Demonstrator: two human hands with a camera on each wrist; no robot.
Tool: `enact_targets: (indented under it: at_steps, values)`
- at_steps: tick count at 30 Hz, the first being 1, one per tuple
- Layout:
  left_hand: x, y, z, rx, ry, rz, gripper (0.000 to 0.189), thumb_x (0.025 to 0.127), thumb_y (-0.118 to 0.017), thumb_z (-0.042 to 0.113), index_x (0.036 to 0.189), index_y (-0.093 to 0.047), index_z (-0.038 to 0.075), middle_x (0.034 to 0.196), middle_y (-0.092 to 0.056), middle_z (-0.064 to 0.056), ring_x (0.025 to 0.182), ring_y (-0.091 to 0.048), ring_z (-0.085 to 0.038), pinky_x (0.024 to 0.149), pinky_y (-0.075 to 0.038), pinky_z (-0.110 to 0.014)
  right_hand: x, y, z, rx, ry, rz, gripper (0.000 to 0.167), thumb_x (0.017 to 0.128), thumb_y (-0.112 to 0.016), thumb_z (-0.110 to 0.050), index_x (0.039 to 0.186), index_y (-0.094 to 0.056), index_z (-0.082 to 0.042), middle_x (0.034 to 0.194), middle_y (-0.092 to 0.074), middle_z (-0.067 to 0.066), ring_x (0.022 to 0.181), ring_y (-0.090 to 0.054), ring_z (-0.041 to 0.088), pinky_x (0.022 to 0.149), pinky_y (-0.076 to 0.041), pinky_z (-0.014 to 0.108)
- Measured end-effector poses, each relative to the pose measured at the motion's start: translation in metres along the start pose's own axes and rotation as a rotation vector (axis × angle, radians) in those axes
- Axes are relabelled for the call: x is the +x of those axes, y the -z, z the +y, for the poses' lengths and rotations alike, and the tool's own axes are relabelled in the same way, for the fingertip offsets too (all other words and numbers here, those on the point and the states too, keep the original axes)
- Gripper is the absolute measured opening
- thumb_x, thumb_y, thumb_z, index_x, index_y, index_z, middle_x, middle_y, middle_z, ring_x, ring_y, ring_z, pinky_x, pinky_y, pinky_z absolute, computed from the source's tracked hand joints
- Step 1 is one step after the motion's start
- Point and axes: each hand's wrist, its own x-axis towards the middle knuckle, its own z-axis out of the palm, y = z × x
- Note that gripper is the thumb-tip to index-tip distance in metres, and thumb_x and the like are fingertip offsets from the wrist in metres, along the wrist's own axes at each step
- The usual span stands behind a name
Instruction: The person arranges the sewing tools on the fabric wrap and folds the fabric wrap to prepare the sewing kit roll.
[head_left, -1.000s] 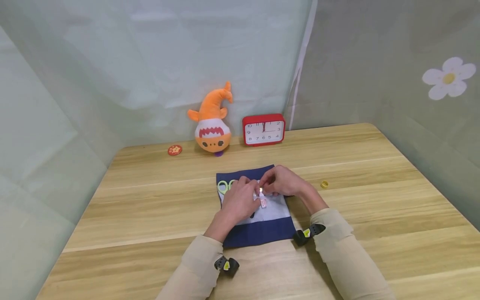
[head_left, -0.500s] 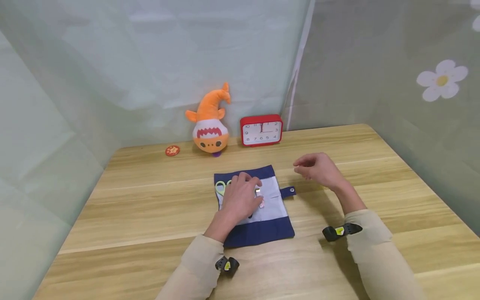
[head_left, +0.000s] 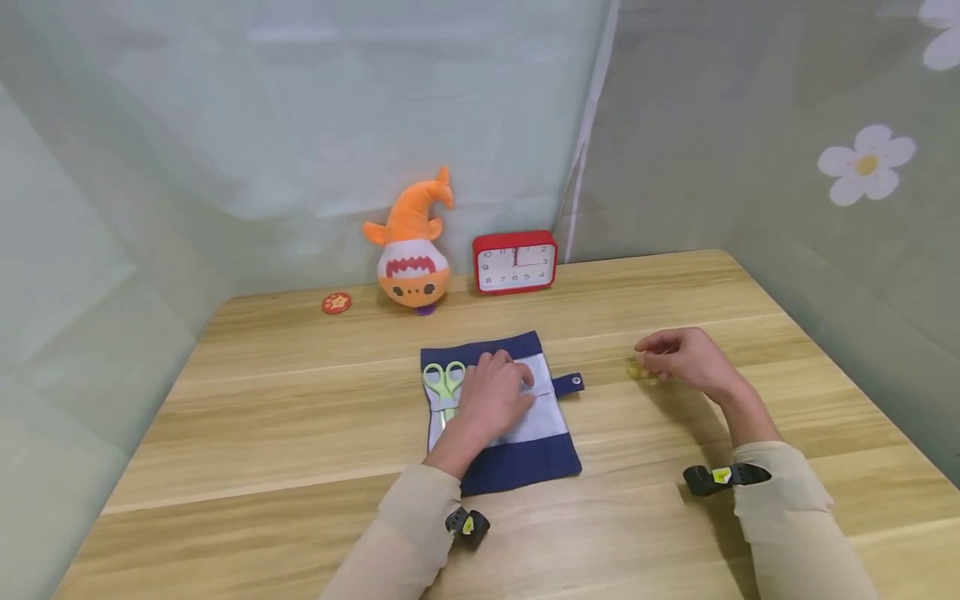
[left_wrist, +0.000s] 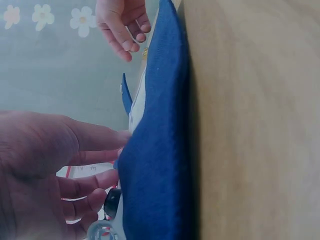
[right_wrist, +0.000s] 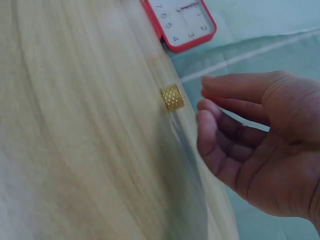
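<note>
A navy cloth roll [head_left: 521,467] with a pale lining lies unfolded on the table, its snap tab [head_left: 568,383] pointing right. Pale green scissors [head_left: 445,377] are tucked under a band at its left. My left hand [head_left: 491,396] rests over the roll's middle with relaxed, bent fingers, hiding what lies beneath. In the left wrist view a dark rounded item [left_wrist: 112,202] shows by those fingers. To the right, my right hand [head_left: 688,360] hovers with fingers loosely bent beside a gold dimpled thimble [right_wrist: 172,97]. A gap shows between fingertips and thimble in the right wrist view.
An orange shark plush [head_left: 414,250] and a red clock [head_left: 515,262] stand along the back of the table [head_left: 262,400]. A round red star badge [head_left: 337,302] lies left of the plush. Curtains hang close behind the table.
My right hand has left the roll and moved right, then down to the thimble. The left hand stays on the roll, now covering the small pink-and-white item seen before.
</note>
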Motion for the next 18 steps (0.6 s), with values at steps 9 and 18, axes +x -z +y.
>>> enact_targets:
  at_steps: [9, 18]
  values:
    - [0.0042, -0.0060, 0.0031, -0.014, 0.019, -0.025, 0.019, 0.096, -0.079, 0.030, 0.112, -0.079, 0.019, 0.116, -0.069, -0.007, 0.110, -0.056, -0.028, 0.093, -0.047, -0.044, 0.0022, -0.0009, 0.0069, -0.028, 0.001, -0.078, 0.035, 0.098, -0.070, -0.009, 0.129, -0.068, 0.007, 0.110, -0.070, 0.014, 0.085, -0.062, 0.014, 0.070, -0.055, 0.026]
    - [0.0048, -0.0062, 0.0038, -0.028, 0.010, -0.019, 0.013, 0.097, -0.077, 0.027, 0.106, -0.078, 0.018, 0.110, -0.068, -0.006, 0.105, -0.056, -0.028, 0.094, -0.048, -0.046, 0.0034, -0.0034, 0.0067, -0.091, 0.016, -0.088, 0.033, 0.095, -0.070, -0.005, 0.127, -0.069, 0.005, 0.105, -0.067, 0.011, 0.085, -0.058, 0.017, 0.068, -0.050, 0.026]
